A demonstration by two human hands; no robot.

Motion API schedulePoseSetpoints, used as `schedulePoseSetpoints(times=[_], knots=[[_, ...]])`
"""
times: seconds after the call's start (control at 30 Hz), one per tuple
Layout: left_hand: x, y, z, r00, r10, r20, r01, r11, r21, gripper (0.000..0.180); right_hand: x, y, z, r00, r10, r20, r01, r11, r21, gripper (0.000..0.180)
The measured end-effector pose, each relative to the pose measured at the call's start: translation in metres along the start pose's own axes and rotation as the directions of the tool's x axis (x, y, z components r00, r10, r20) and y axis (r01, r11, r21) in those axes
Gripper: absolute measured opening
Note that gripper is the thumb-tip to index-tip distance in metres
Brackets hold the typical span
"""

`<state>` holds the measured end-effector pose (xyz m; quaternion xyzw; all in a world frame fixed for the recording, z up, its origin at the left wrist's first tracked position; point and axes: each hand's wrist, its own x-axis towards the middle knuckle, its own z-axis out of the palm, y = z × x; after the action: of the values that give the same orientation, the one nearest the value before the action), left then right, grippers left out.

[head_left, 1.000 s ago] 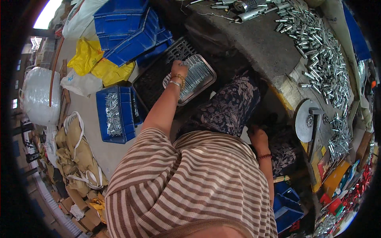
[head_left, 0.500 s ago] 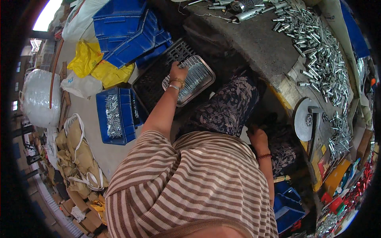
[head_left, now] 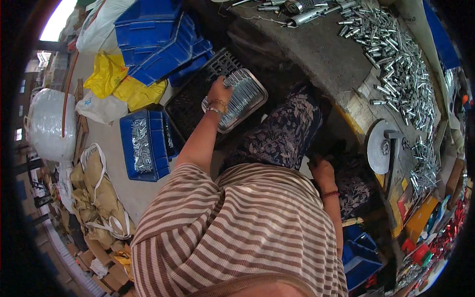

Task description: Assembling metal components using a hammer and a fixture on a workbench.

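Observation:
My left hand (head_left: pixel 219 93) reaches over a shallow silver metal tray (head_left: pixel 262 97) with rounded corners. Its fingers are curled at the tray's left side; what they grip is hidden. Slim shiny metal rods (head_left: pixel 240 96) lie side by side in the tray. Under the tray is a black plastic crate (head_left: pixel 190 101) with a slotted wall. Beside my thigh, low on the right, my right hand (head_left: pixel 322 170) has its fingers bent in. Whatever it holds is lost in the dark there.
A blue bin (head_left: pixel 163 163) of small metal pieces stands left of the crate, with stacked blue bins (head_left: pixel 153 42) beyond it. On the right, a workbench (head_left: pixel 316 54) carries a heap of metal tubes (head_left: pixel 396 64) and a round metal disc (head_left: pixel 378 147) at its edge.
My left hand has shifted very slightly leftward at the tray. My right hand stays in nearly the same place.

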<state>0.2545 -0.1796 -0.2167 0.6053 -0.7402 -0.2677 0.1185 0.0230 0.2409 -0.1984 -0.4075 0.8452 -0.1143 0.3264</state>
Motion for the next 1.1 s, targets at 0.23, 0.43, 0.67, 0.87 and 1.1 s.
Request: schedulePoseSetpoints(times=[0.23, 0.43, 0.67, 0.87, 1.1], knots=[[0.015, -0.001, 0.001, 0.996, -0.016, 0.087, 0.009, 0.996, 0.086, 0.062, -0.001, 0.001, 0.001, 1.000, -0.023, -0.021, 0.024, 0.999, 0.026, 0.036], [0.017, 0.002, -0.007, 0.995, 0.031, 0.095, -0.048, 0.984, 0.173, 0.060, 0.000, -0.008, -0.004, 1.000, 0.023, 0.006, -0.023, 0.999, 0.027, 0.035], [0.017, 0.006, -0.020, 0.975, 0.008, 0.221, -0.041, 0.989, 0.144, 0.060, 0.001, -0.012, -0.010, 0.994, 0.075, 0.073, -0.077, 0.997, 0.018, 0.038], [0.029, 0.017, -0.004, 0.984, 0.162, 0.077, -0.169, 0.982, 0.082, 0.056, -0.001, -0.003, 0.000, 0.999, -0.008, -0.041, 0.011, 0.997, 0.070, 0.027], [0.034, 0.040, 0.008, 0.978, 0.205, 0.038, -0.208, 0.939, 0.273, 0.046, 0.001, -0.009, -0.007, 0.996, 0.075, 0.055, -0.078, 0.996, 0.045, 0.039]])
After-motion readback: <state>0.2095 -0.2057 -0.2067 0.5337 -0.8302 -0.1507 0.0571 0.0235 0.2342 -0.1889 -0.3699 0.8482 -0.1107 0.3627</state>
